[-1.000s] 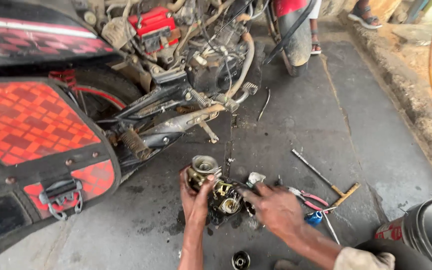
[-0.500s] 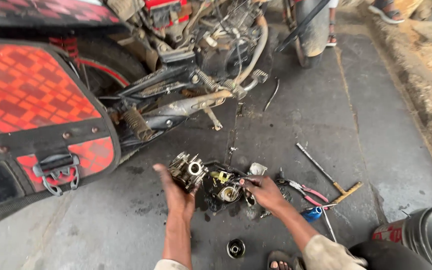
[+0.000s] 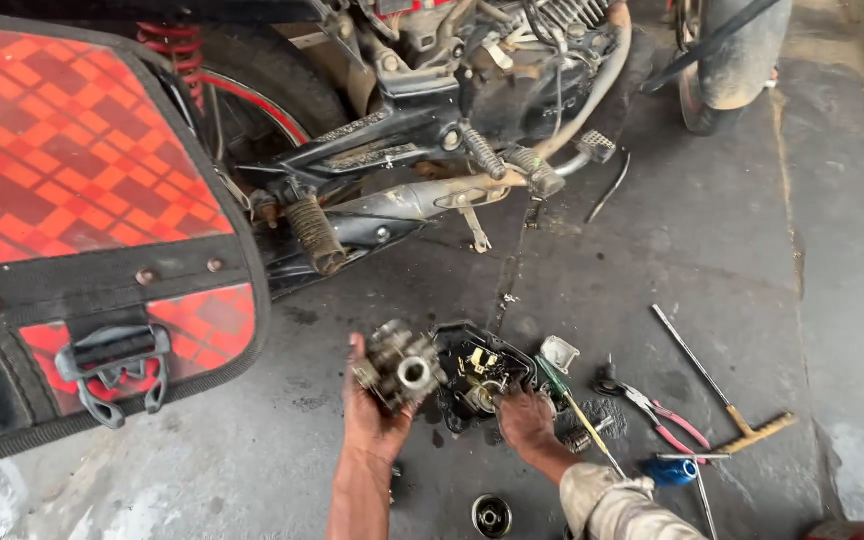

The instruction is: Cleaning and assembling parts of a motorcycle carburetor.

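Since the earlier frame, your left hand (image 3: 372,415) is lifting the grimy carburettor body (image 3: 400,367) higher, fingers clasping it from below. At three o'clock of it, your right hand (image 3: 525,420) is pressing into the black tray of parts (image 3: 452,345); its grip is unclear. Pliers (image 3: 652,412) and a T-handle wrench (image 3: 727,405) are lying further at three o'clock

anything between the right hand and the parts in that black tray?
Nothing visible. The right hand is already at the near edge of the black tray, fingers on the brass-coloured parts inside. The screwdriver lies just to its right, off the path. The left hand holds the carburetor clear on the other side.
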